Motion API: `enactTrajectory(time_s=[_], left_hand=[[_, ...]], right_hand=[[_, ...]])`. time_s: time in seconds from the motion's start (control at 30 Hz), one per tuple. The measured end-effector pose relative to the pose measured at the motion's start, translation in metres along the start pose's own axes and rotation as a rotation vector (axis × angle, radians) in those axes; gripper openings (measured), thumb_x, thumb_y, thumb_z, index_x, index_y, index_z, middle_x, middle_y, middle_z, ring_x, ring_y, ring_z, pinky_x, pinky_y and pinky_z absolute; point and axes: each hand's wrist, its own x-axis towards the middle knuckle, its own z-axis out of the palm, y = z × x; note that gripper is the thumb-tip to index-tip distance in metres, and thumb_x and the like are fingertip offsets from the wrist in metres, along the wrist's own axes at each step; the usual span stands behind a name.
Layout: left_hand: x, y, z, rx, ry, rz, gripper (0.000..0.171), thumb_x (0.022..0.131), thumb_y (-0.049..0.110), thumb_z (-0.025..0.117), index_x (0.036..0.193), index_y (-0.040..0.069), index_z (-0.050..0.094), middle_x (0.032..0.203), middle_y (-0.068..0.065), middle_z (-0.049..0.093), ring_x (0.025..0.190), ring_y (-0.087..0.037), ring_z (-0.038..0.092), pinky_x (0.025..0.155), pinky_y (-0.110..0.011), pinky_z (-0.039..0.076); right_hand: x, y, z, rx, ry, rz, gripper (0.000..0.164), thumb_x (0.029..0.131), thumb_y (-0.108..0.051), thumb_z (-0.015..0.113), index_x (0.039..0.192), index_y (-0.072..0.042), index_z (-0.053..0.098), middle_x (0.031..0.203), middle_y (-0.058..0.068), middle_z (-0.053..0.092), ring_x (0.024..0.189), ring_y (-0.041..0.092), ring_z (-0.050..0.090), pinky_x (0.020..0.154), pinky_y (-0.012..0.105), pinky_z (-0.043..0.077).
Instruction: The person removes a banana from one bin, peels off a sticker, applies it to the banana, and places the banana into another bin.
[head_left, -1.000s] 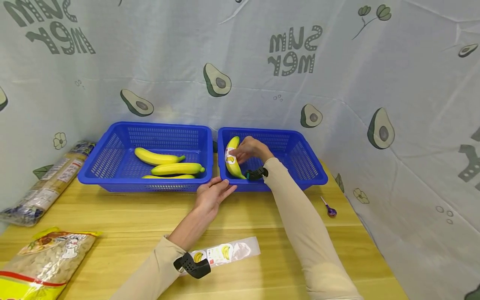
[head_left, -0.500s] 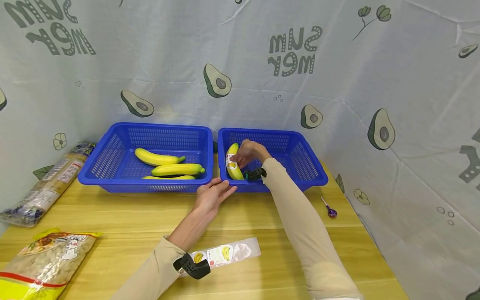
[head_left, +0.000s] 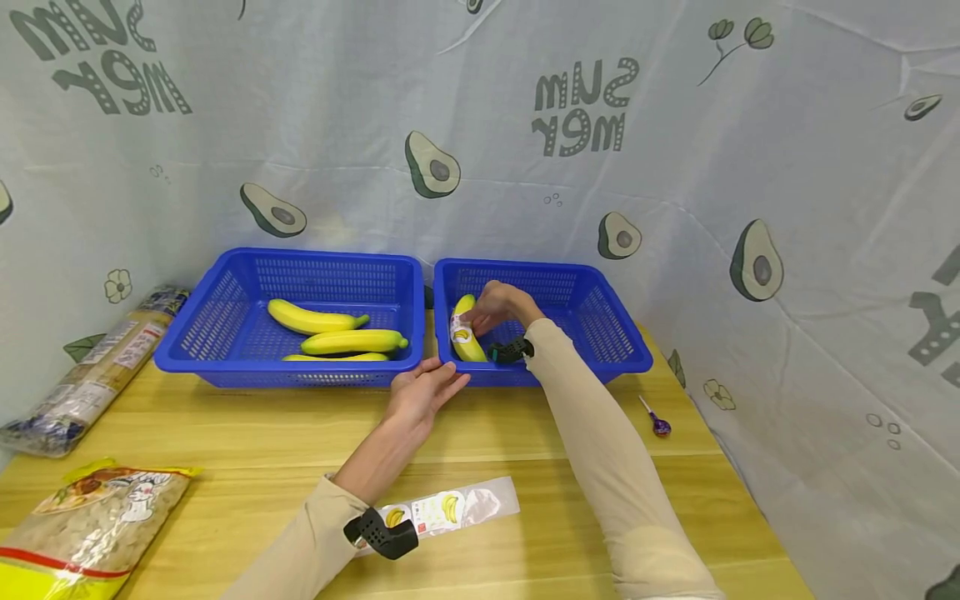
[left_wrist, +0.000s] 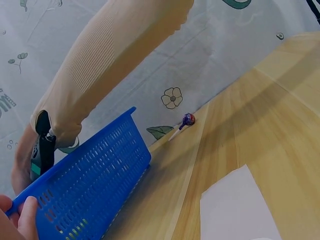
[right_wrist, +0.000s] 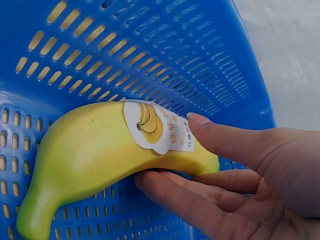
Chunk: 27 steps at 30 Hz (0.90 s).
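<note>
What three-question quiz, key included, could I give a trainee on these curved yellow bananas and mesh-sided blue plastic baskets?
1. How many curved yellow bananas show in the left-hand mesh-sided blue plastic basket?
2. True or false: the round purple-wrapped lollipop with a white stick lies on the pale wooden table.
3. Which grip holds the yellow banana with the white paper label?

Key:
1. Three, the nearest partly hidden by the front rim.
2. True.
3. The right grip.
</note>
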Motion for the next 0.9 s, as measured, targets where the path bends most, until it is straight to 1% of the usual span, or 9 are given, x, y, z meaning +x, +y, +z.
enactTrajectory(time_s=[0.2, 0.3, 0.37, 0.5, 0.6, 0.67, 0.73, 0.83, 0.9], left_hand=[[-0.001, 0.001, -0.004, -0.001, 0.017, -0.008, 0.017, 0.1, -0.016, 0.062, 0.111, -0.005, 0.053, 0.11, -0.017, 0.056, 0.085, -0.019, 0.075, 0.094, -0.037, 0.063], [0.0, 0.001, -0.003, -0.007, 0.017, -0.004, 0.017, 0.1, -0.016, 0.062, 0.108, -0.004, 0.053, 0.108, -0.016, 0.055, 0.084, -0.019, 0.075, 0.094, -0.038, 0.063], [0.0, 0.0, -0.001, -0.014, 0.013, -0.001, 0.017, 0.1, -0.017, 0.062, 0.108, -0.004, 0.053, 0.107, -0.016, 0.055, 0.083, -0.018, 0.075, 0.095, -0.039, 0.063], [0.001, -0.002, 0.003, -0.025, 0.008, 0.005, 0.019, 0.1, -0.017, 0.062, 0.11, -0.005, 0.052, 0.107, -0.017, 0.055, 0.081, -0.018, 0.074, 0.095, -0.04, 0.062], [0.0, -0.003, 0.004, -0.023, 0.011, 0.008, 0.019, 0.1, -0.017, 0.062, 0.113, -0.007, 0.052, 0.107, -0.017, 0.055, 0.081, -0.018, 0.074, 0.095, -0.039, 0.063], [-0.001, -0.003, 0.002, -0.011, 0.002, 0.002, 0.019, 0.1, -0.018, 0.061, 0.115, -0.009, 0.053, 0.105, -0.018, 0.058, 0.082, -0.019, 0.073, 0.095, -0.04, 0.063], [-0.002, -0.002, 0.0, 0.023, -0.025, -0.014, 0.019, 0.1, -0.018, 0.06, 0.117, -0.01, 0.054, 0.103, -0.019, 0.061, 0.085, -0.02, 0.073, 0.097, -0.041, 0.063], [-0.005, 0.001, -0.005, 0.096, -0.087, -0.039, 0.019, 0.101, -0.017, 0.06, 0.119, -0.013, 0.057, 0.102, -0.02, 0.067, 0.09, -0.023, 0.073, 0.1, -0.042, 0.061], [-0.008, 0.004, -0.009, 0.144, -0.116, -0.052, 0.02, 0.101, -0.015, 0.06, 0.121, -0.014, 0.057, 0.106, -0.022, 0.07, 0.096, -0.026, 0.073, 0.102, -0.043, 0.061]], right_hand=[[-0.002, -0.004, 0.005, -0.004, -0.007, 0.006, 0.036, 0.103, -0.009, 0.074, 0.129, 0.014, 0.066, 0.127, 0.03, 0.071, 0.117, 0.037, 0.074, 0.097, 0.04, 0.063], [-0.007, -0.005, 0.003, 0.0, -0.018, 0.005, 0.039, 0.105, -0.009, 0.072, 0.135, 0.015, 0.063, 0.132, 0.032, 0.069, 0.123, 0.041, 0.071, 0.1, 0.044, 0.061], [-0.013, -0.005, -0.001, -0.021, -0.028, -0.005, 0.043, 0.106, -0.01, 0.069, 0.141, 0.014, 0.06, 0.138, 0.033, 0.065, 0.128, 0.043, 0.068, 0.102, 0.047, 0.061], [-0.027, -0.005, -0.01, -0.084, -0.009, -0.073, 0.052, 0.108, -0.015, 0.067, 0.15, 0.012, 0.052, 0.147, 0.034, 0.059, 0.134, 0.045, 0.062, 0.101, 0.051, 0.061], [-0.037, -0.007, -0.011, -0.116, 0.043, -0.14, 0.057, 0.109, -0.019, 0.067, 0.153, 0.011, 0.049, 0.151, 0.031, 0.057, 0.137, 0.045, 0.06, 0.101, 0.052, 0.06], [-0.04, -0.009, -0.01, -0.135, 0.071, -0.174, 0.06, 0.108, -0.02, 0.069, 0.155, 0.01, 0.048, 0.152, 0.03, 0.056, 0.14, 0.045, 0.058, 0.104, 0.053, 0.059], [-0.046, -0.012, -0.01, -0.177, 0.093, -0.21, 0.061, 0.107, -0.022, 0.07, 0.155, 0.01, 0.048, 0.153, 0.028, 0.057, 0.139, 0.044, 0.058, 0.105, 0.051, 0.058], [-0.057, -0.02, -0.009, -0.242, 0.116, -0.277, 0.062, 0.105, -0.022, 0.073, 0.154, 0.009, 0.05, 0.153, 0.028, 0.057, 0.138, 0.043, 0.059, 0.108, 0.05, 0.057], [-0.067, -0.025, -0.009, -0.284, 0.134, -0.332, 0.061, 0.104, -0.021, 0.075, 0.153, 0.008, 0.052, 0.152, 0.027, 0.058, 0.137, 0.042, 0.061, 0.109, 0.051, 0.056]])
